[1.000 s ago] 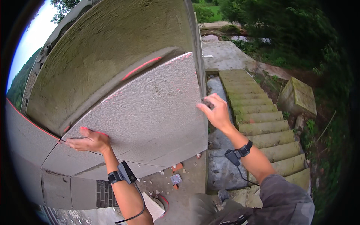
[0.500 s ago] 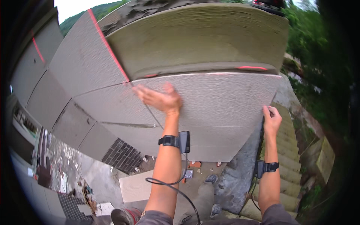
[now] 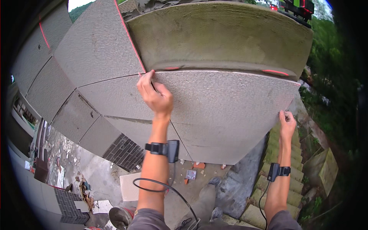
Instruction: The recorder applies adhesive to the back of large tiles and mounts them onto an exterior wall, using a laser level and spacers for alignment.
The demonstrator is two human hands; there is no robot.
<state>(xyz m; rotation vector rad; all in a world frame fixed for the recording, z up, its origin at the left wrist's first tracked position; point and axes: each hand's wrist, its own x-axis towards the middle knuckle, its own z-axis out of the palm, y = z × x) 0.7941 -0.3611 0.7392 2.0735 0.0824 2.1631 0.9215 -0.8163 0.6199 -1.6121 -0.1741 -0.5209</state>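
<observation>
A large grey textured wall tile point(image 3: 230, 99) stands below a band of rough mortar. My left hand point(image 3: 156, 96) lies at its upper left corner, fingers bent but apart, touching the seam with the neighbouring tile point(image 3: 103, 42); no held object shows there. On the right, my right hand point(image 3: 287, 124) is closed at the large tile's side edge, thumb and fingers pinching it; the fingers behind the edge are hidden. A red laser line point(image 3: 130, 38) runs down the neighbouring tile's edge to the seam near my left hand.
A laser level point(image 3: 299, 9) sits on the ledge above the mortar band point(image 3: 226, 38). Mossy steps point(image 3: 281, 165) descend at right. Below lie a bucket point(image 3: 120, 217), a pale tile point(image 3: 129, 188), brick pieces and rubble. A cable point(image 3: 174, 191) loops by my left forearm.
My left hand has gone from a blurred, flat spread to bent fingers at the top of the seam. My right hand stays at the tile's side edge. The view has shifted slightly.
</observation>
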